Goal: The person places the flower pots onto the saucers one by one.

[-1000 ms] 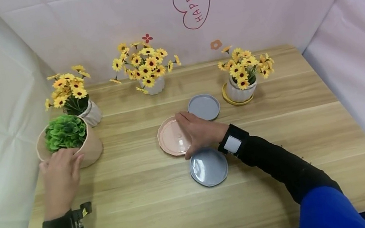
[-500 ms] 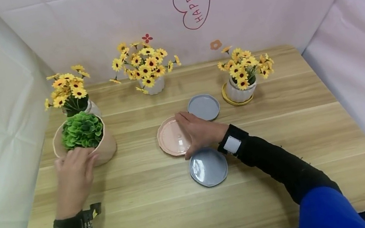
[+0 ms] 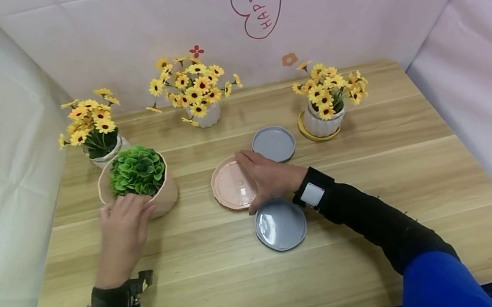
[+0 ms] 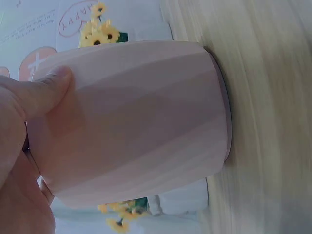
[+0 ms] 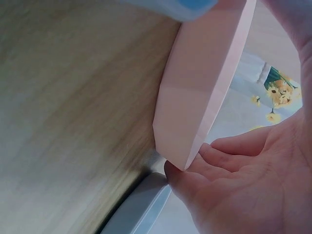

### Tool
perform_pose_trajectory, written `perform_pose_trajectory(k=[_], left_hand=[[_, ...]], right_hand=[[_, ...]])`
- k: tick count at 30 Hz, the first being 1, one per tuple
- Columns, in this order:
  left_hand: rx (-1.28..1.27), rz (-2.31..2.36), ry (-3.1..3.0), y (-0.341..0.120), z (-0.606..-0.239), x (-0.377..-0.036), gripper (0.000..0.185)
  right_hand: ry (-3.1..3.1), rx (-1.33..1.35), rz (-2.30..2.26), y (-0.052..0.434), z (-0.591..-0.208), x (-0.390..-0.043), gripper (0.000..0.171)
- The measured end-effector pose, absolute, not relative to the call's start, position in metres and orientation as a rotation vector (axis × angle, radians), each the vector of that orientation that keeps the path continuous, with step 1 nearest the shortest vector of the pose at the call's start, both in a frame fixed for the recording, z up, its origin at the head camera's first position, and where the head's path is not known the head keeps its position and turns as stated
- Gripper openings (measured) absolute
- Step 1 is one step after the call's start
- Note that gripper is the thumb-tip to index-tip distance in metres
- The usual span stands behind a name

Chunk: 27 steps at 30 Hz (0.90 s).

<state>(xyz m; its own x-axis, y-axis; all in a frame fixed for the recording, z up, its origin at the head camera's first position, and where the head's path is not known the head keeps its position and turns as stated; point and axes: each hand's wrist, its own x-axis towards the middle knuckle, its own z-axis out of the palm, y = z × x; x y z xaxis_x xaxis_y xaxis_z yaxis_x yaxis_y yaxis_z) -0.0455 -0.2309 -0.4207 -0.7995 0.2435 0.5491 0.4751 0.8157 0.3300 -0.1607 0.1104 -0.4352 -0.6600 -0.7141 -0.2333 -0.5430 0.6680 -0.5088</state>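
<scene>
In the head view my left hand (image 3: 126, 229) pinches the near rim of a pale pink flower pot (image 3: 166, 196) holding a bushy green plant (image 3: 137, 171). The left wrist view has my thumb (image 4: 51, 90) on the pot's outer wall; the other fingers go over the rim, partly hidden. Whether the pot's base touches the table I cannot tell. My right hand (image 3: 272, 175) spans the right side of a pink scalloped saucer (image 3: 228, 185), thumb and fingers at its edge. Grey saucers lie beside that hand, one behind (image 3: 274, 144) and one in front (image 3: 281, 227).
Yellow flowers in white pots stand at the back left (image 3: 95, 128), back middle (image 3: 195, 88) and back right (image 3: 326, 95). The right one sits on a yellow saucer (image 3: 303, 129). Printed white cloth (image 3: 337, 0) encloses the wooden table (image 3: 232, 298).
My left hand has carried the pot with the green plant rightward, away from the left flower pot and closer to the pink saucer. My right hand and the saucers have stayed put.
</scene>
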Motion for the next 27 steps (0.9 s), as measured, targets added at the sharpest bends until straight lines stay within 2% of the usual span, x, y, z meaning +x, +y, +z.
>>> perform_pose_trajectory(k=[27], left_hand=[[-0.682,-0.657,-2.531,-0.184,-0.42,-0.058,0.014]], right_hand=[[2.478,-0.977,-0.556,0.111,-0.436,-0.161,0.146]])
